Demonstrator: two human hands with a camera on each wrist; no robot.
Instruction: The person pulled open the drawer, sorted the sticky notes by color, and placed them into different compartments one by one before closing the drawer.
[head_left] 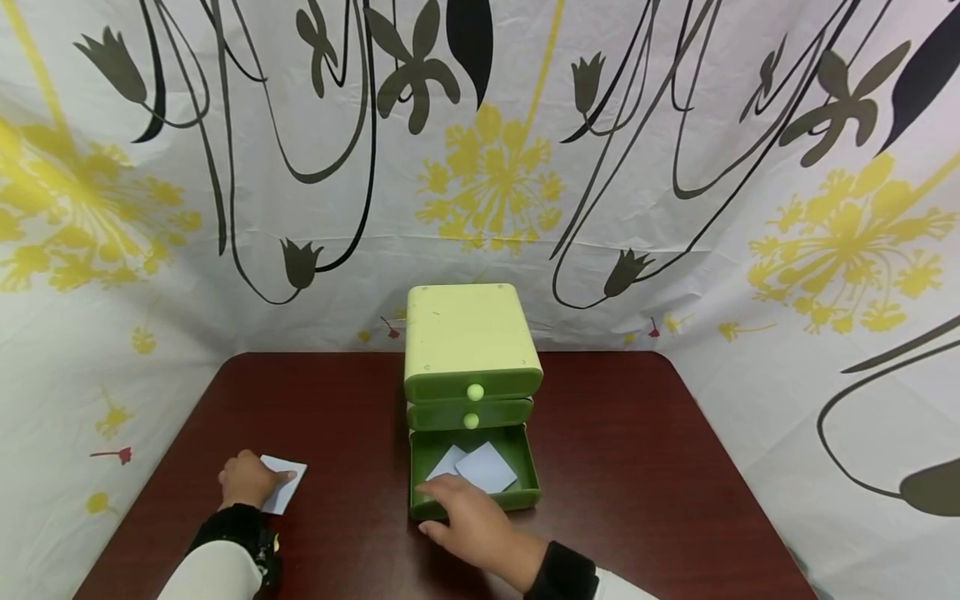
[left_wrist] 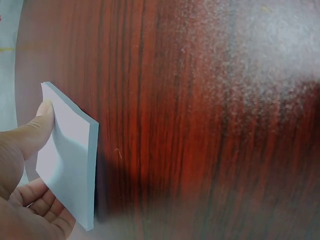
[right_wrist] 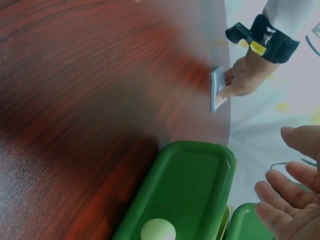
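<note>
Left grip (head_left: 246,479) on blank notepad (head_left: 283,483), right hand (head_left: 468,521) at drawer (head_left: 474,471)

We wear white sleeves ending in black cuffs on both arms, low in the head view. Our left hand (head_left: 246,479) and right hand (head_left: 468,521) are bare. At the upper right of the right wrist view, a black wrist-mounted device with a small yellow label sits on our left wrist.
</note>
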